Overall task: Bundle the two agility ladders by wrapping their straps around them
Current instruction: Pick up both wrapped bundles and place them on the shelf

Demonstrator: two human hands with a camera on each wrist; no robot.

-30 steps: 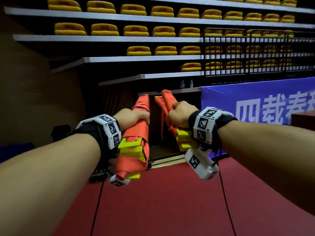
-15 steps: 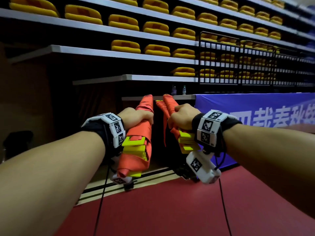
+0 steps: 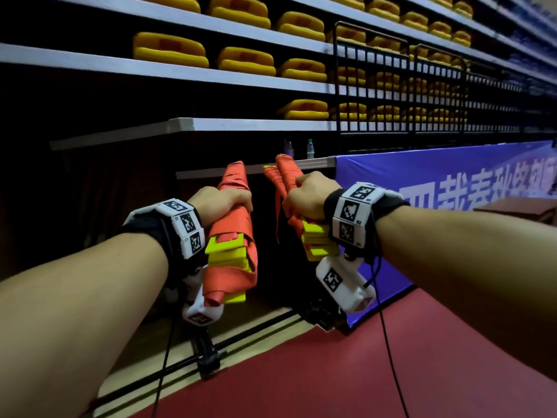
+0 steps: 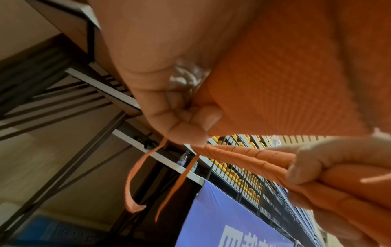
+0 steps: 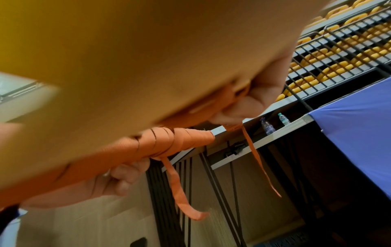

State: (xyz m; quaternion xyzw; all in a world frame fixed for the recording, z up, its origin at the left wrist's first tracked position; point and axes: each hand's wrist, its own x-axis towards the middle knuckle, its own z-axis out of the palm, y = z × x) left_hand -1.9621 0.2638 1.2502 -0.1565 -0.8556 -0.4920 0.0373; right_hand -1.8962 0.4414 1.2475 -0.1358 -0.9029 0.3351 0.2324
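So both ladders are up in the air in front of the person, one per hand, nothing resting on a surface. The left hand has its fingers curled tight round the upper part of the left ladder bundle. Its orange strap is wound all the way round the stacked yellow rungs, which poke out below the fingers. Gripping over the wraps like that probably keeps the winding from slackening.

The right hand does the same on the right ladder bundle, fingers closed round it, yellow rungs just below the fist. This one looks less tidy: a loose strap tail hangs down beside the fingers. The right wrist view shows another tail dangling off the left bundle too, just past the fingertips there.

My guess is the wrapping's basically done and only the loose ends need tucking, otherwise they'll unwind once the grip lets go.
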